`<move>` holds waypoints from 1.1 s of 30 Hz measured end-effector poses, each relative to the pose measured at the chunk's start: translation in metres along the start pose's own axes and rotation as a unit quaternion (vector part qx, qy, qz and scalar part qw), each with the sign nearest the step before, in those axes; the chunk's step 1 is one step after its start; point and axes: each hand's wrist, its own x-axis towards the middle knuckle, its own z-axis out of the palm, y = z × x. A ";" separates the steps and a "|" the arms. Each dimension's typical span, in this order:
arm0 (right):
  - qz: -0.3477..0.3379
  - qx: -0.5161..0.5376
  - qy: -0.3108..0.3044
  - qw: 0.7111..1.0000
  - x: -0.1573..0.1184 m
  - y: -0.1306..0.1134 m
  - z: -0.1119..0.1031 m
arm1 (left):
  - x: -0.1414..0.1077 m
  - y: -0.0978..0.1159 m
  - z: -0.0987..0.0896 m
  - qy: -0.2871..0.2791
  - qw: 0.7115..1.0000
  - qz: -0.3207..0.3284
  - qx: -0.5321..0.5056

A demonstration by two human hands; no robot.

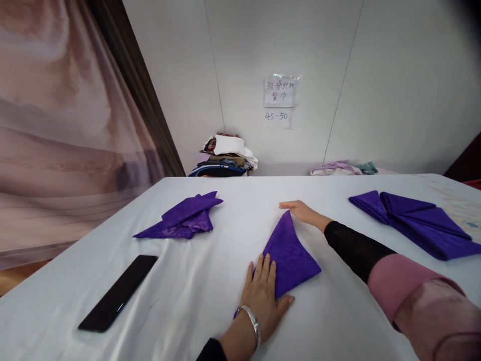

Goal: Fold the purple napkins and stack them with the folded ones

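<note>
A folded purple cloth [291, 255] lies on the white-covered table [195, 296], its narrow tip pointing toward the wall. My left hand [263, 296], with a silver bracelet at the wrist, rests flat on the cloth's left side, fingers extended. At the far tip is my right hand [300, 210], its fingers pressed together and pointing left, touching the tip; whether the tip is pinched is hard to see.
Folded purple cloths lie at the left [188, 215] and the right [424, 220]. A black flat object [118, 293] is at the front left. Beyond the far edge are a clothes pile [225, 158] and more fabric [340, 169]. A curtain [67, 130] hangs at left.
</note>
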 end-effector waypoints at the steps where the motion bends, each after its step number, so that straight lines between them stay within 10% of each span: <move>1: 0.001 0.009 0.011 1.000 0.001 -0.003 -0.003 | 0.000 0.000 0.000 -0.002 1.000 -0.001 0.001; 19: -0.025 -0.216 -0.183 0.959 0.017 -0.021 0.003 | 0.000 0.000 -0.002 -0.012 1.000 0.001 -0.012; 33: 0.066 -0.130 -0.131 0.981 -0.018 -0.015 -0.017 | 0.003 -0.008 -0.010 0.018 0.999 0.051 0.002</move>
